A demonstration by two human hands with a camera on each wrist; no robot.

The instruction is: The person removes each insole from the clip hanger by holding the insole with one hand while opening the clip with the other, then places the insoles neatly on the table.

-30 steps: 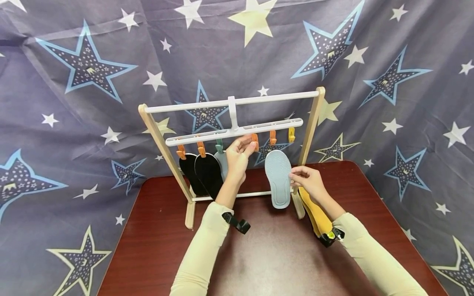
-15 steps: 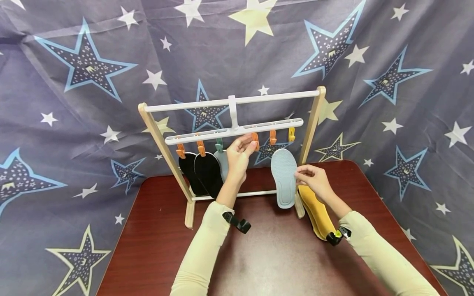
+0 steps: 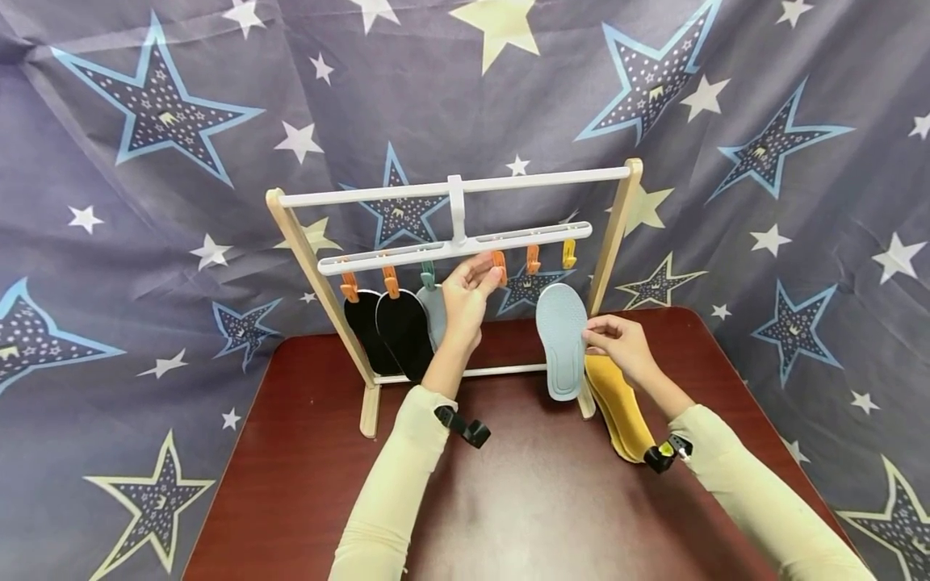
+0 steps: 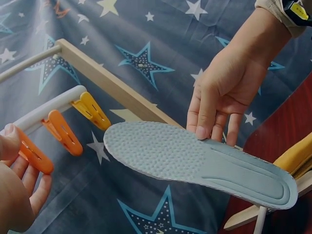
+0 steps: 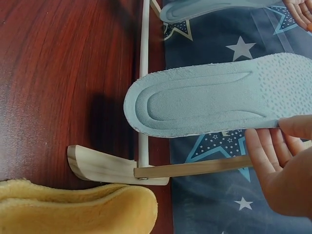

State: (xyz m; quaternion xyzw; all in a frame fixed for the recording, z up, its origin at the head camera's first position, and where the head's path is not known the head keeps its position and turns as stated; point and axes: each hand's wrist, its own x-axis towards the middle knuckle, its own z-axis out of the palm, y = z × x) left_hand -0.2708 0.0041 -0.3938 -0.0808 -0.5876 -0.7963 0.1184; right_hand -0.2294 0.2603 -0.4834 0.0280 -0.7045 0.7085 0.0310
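In the head view my left hand (image 3: 463, 307) pinches an orange clip (image 3: 499, 268) that hangs below the white clip hanger (image 3: 530, 237). My right hand (image 3: 626, 349) holds a light blue insole (image 3: 563, 343) upright by its right edge, between thumb and fingers. The insole is apart from the clips. In the left wrist view its dimpled forefoot (image 4: 151, 146) points toward another orange clip (image 4: 64, 132) and a yellow clip (image 4: 91, 111), both with nothing in them. Black insoles (image 3: 404, 335) hang from orange clips at the left. A second blue insole (image 3: 433, 311) hangs from a green clip, partly behind my left hand.
A wooden-legged rack (image 3: 617, 234) with a white top bar carries the hanger. Yellow insoles (image 3: 619, 403) lie on the red-brown table (image 3: 523, 500) beside the rack's right foot. A star-patterned cloth (image 3: 349, 105) hangs close behind.
My right hand has moved the blue insole to the right, away from the clip in my left hand. The left hand keeps its grip on that clip. The head view has tilted slightly.
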